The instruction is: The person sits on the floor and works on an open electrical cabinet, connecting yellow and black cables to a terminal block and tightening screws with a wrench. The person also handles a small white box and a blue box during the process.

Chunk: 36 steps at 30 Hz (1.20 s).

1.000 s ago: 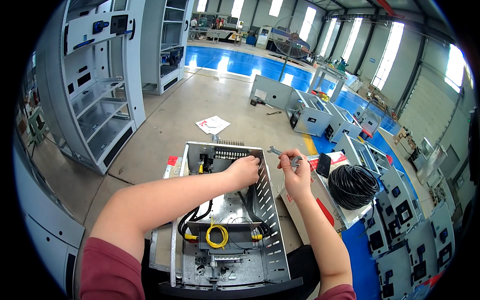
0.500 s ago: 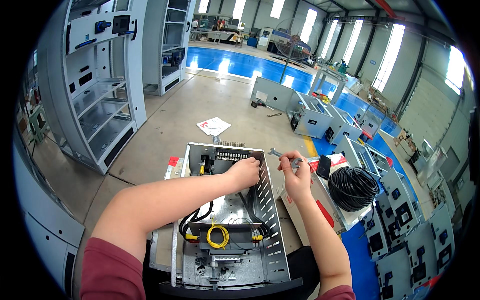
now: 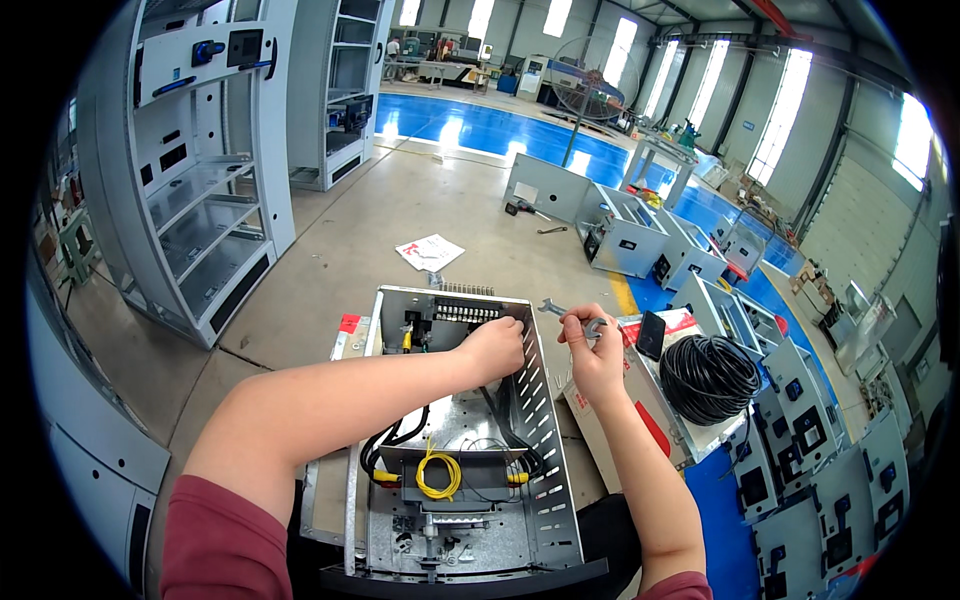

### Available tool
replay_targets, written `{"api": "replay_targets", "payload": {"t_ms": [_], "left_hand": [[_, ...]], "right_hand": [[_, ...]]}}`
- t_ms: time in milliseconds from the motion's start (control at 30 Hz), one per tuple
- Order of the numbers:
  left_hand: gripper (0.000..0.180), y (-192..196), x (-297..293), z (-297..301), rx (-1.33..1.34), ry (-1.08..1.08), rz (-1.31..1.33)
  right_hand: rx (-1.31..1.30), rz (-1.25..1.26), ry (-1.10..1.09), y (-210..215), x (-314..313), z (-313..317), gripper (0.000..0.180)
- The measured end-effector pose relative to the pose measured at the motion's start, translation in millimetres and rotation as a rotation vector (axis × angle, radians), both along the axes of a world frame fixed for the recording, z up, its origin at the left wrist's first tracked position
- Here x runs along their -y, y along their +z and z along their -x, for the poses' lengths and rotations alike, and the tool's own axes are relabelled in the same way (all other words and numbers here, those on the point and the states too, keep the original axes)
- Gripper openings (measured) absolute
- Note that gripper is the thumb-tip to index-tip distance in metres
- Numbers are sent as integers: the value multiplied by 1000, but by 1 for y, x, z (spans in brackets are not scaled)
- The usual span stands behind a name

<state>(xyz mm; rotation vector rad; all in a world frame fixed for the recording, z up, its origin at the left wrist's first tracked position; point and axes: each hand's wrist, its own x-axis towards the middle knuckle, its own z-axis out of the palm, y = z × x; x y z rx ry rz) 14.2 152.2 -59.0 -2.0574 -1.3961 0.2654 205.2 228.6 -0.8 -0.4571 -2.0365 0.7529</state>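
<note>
An open metal enclosure [image 3: 545, 470] with slotted sides stands in front of me. At its far right inner corner is my left hand [image 3: 495, 350], its fingers curled together against the side wall; what they pinch, if anything, is hidden. Just outside that wall my right hand [image 3: 592, 360] grips an open-ended wrench [image 3: 551, 307], whose jaw points left toward the enclosure. A terminal strip [image 3: 465, 313] runs along the far end. Inside lie black cables [image 3: 378, 445], a coil of yellow wire [image 3: 438, 474] and small loose metal parts [image 3: 455, 550] near my end.
To the right, a carton [image 3: 600, 420] carries a coil of black cable [image 3: 708, 380] and a phone [image 3: 650, 335]. Tall grey cabinets [image 3: 265, 180] stand at left. Several metal boxes [image 3: 628, 240] and panels sit on the right. A paper sheet [image 3: 430, 252] lies on the floor ahead.
Almost nothing differs. The whole picture shifts very slightly to the right; both hands keep their places at the enclosure, and the wrench stays in my right hand.
</note>
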Motion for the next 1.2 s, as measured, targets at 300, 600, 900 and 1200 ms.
{"api": "replay_targets", "payload": {"t_ms": [300, 600, 900, 1200], "left_hand": [[13, -2, -1, 2, -47, -6, 29], [18, 5, 4, -3, -96, 67, 55], [16, 5, 3, 0, -75, 48, 24], [14, 2, 1, -1, -36, 48, -5]], "right_hand": [[7, -17, -16, 4, 4, -1, 14], [-1, -11, -10, 2, 2, -1, 15], [2, 1, -3, 1, 0, -1, 15], [13, -7, -14, 0, -1, -1, 15]]}}
